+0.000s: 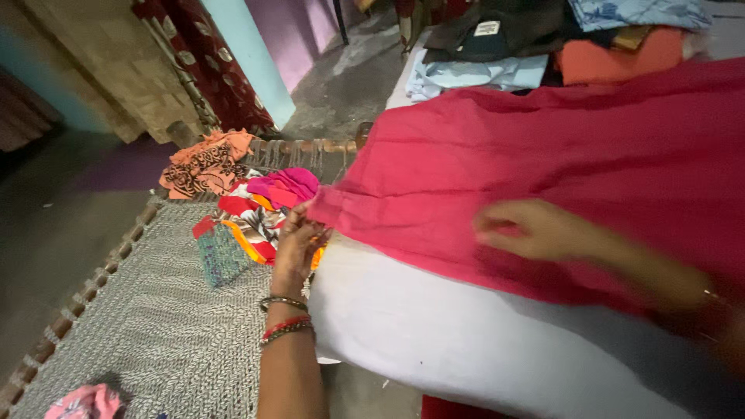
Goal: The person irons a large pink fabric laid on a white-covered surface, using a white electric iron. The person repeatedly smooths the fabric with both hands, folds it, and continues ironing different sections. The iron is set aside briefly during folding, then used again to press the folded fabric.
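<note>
A large pink-red cloth (590, 147) lies spread over a white padded surface (434, 334). My left hand (299, 244), with bangles at the wrist, pinches the cloth's near-left corner at the edge of the white surface. My right hand (535, 229) rests flat on the cloth near its lower hem, blurred by motion, fingers curled toward the fabric.
A woven cot (140, 326) stands to the left, holding a heap of coloured fabrics (256, 209) and an orange printed cloth (206, 163). Folded garments (543, 46) are stacked at the far end. A pink cloth (81, 403) lies at the cot's near corner.
</note>
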